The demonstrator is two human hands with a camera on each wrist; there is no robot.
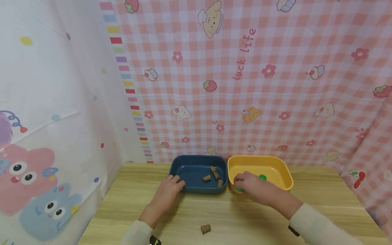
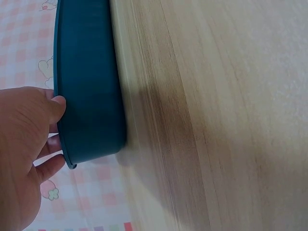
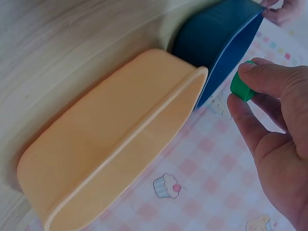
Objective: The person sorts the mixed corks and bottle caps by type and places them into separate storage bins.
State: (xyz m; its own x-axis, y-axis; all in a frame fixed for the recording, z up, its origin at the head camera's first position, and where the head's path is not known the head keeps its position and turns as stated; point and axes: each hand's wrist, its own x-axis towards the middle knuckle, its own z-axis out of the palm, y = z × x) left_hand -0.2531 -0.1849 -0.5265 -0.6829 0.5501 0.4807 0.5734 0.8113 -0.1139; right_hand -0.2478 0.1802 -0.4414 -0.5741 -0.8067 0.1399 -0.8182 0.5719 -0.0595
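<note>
My left hand grips the left end of a blue plastic bin, with the thumb on the outer side of its rim and other fingers behind. Several corks lie in the right part of that bin. Between thumb and fingertips, my right hand pinches a small green bottle cap. It holds the cap over the near left part of a yellow bin, apart from the rim in the right wrist view. Another green piece shows inside the yellow bin, partly hidden by the right hand.
A single cork lies on the wooden table near its front. Both bins stand side by side at the back, against a pink checked cloth. A white printed cloth hangs on the left.
</note>
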